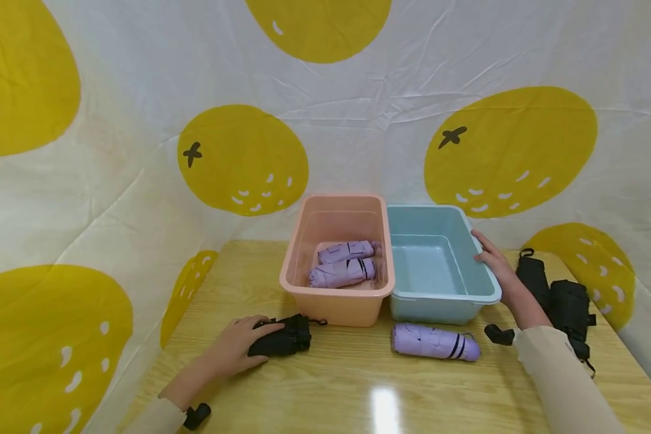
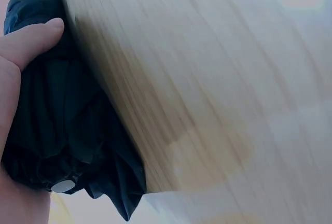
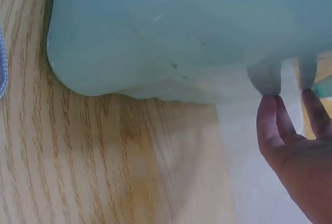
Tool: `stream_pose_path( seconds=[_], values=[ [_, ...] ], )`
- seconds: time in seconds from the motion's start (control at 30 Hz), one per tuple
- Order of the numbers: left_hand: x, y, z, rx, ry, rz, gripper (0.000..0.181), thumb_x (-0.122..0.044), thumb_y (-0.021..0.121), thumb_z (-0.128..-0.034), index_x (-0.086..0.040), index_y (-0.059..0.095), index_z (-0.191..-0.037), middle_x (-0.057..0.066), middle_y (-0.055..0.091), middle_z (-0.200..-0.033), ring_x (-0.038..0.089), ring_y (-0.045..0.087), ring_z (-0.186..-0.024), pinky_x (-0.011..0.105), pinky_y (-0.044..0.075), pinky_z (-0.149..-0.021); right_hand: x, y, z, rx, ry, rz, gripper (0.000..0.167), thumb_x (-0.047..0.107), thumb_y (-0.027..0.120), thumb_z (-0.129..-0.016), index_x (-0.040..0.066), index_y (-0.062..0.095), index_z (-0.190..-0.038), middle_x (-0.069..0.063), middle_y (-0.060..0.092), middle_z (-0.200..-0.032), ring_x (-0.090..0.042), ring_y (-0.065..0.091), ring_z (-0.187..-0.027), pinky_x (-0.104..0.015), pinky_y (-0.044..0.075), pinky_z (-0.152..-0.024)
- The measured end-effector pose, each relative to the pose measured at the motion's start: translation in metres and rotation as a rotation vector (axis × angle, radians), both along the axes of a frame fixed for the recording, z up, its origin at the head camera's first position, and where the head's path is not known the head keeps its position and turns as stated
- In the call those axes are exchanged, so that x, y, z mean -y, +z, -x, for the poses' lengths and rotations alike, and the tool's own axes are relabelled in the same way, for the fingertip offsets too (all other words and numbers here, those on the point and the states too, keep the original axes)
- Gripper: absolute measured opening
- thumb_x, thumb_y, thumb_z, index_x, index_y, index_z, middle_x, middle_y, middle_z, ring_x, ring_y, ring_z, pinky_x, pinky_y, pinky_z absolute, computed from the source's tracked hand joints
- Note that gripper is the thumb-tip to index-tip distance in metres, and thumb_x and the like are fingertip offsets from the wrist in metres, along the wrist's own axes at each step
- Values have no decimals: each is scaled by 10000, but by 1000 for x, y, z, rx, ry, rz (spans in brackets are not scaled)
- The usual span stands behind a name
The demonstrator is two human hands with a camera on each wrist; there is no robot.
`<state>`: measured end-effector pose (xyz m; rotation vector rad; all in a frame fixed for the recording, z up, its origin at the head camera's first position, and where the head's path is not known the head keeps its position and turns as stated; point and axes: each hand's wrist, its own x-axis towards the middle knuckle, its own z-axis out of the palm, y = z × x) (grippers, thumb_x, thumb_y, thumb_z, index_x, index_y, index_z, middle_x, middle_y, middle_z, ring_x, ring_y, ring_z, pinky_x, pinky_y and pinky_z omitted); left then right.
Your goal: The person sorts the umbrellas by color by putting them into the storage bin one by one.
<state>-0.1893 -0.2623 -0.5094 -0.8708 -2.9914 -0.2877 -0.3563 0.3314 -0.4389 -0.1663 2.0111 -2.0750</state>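
Observation:
My left hand grips a black folded umbrella on the table, and in the left wrist view its thumb lies across the black cloth. At the blue basin, my right hand touches the right side near the rim. In the right wrist view, that hand's fingertips meet the outer wall of the basin, fairly straight. Two lilac folded umbrellas lie inside the pink basin, left of the blue one. Another lilac umbrella lies in front of the blue basin.
Black folded umbrellas lie at the table's right side, beside my right forearm. Wooden tabletop stretches before both basins. A white cloth with yellow fruit shapes hangs behind and at the sides.

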Motion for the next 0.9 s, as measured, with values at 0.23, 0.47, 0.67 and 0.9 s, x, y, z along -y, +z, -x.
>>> stream_pose_path(
  seconds=[0.23, 0.47, 0.67, 0.9],
  values=[
    [29, 1, 15, 11, 123, -111, 732, -447, 733, -845, -327, 405, -1489, 93, 537, -1270, 285, 578, -1045, 523, 467, -844, -1, -1, 0, 4, 2, 22, 653, 118, 356, -1043, 346, 35, -1565, -86, -97, -1615, -323, 143, -1380, -189, 474, -824],
    [40, 0, 37, 95, 291, -230, 739, -472, 721, -848, -274, 409, -1489, 206, 489, -1351, 405, 544, -1124, 593, 444, -879, 0, -4, 2, -5, 1, 25, 656, 114, 361, -1041, 347, 41, -1564, -101, -103, -1611, -325, 116, -1392, -174, 468, -817],
    [39, -1, 59, 76, 372, -298, 746, -409, 730, -860, -216, 388, -1494, 261, 448, -1368, 462, 513, -1153, 641, 410, -895, -1, -4, 3, -4, -5, 31, 659, 113, 369, -1033, 353, 60, -1564, -104, -85, -1613, -303, 151, -1384, -184, 470, -823],
    [37, 1, 89, 80, 465, -305, 721, -390, 696, -892, -183, 372, -1501, 319, 415, -1369, 495, 499, -1151, 641, 407, -896, -2, -5, 3, -18, -7, 30, 656, 117, 382, -1035, 338, 68, -1567, -129, -70, -1612, -279, 212, -1338, -186, 477, -816]
  ],
)
